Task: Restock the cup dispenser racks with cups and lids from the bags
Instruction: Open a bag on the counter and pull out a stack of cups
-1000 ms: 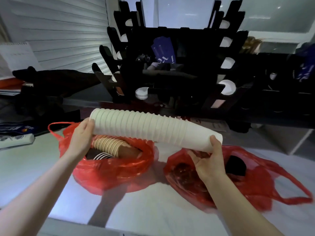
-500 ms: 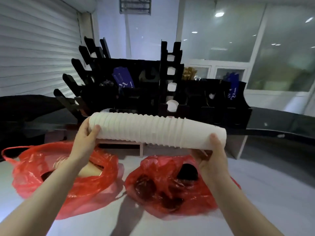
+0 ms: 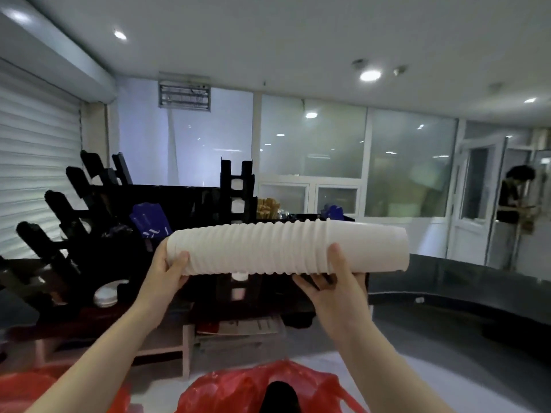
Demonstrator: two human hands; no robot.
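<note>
A long stack of white paper cups (image 3: 268, 251) lies level in the air in front of me. My left hand (image 3: 165, 271) grips its rim end at the left, and my right hand (image 3: 331, 281) holds it from below nearer the closed end. Behind the stack stands the black cup dispenser rack (image 3: 98, 234), with slanted arms on the left and an upright column (image 3: 237, 189) showing white cup ends in its slots. Two red plastic bags sit at the bottom edge: one at the left (image 3: 35, 389), one in the middle (image 3: 238, 389) with a dark item inside.
A white lid stack (image 3: 105, 295) rests low in the rack. Blue packets (image 3: 150, 223) stick up inside it. A dark curved counter (image 3: 462, 281) runs to the right. A person (image 3: 514, 204) stands far right by a door. A rolling shutter covers the left wall.
Both hands have raised the cup stack from just above the bags to chest height. My view has tilted up, so the bags dropped to the bottom edge and the ceiling appeared.
</note>
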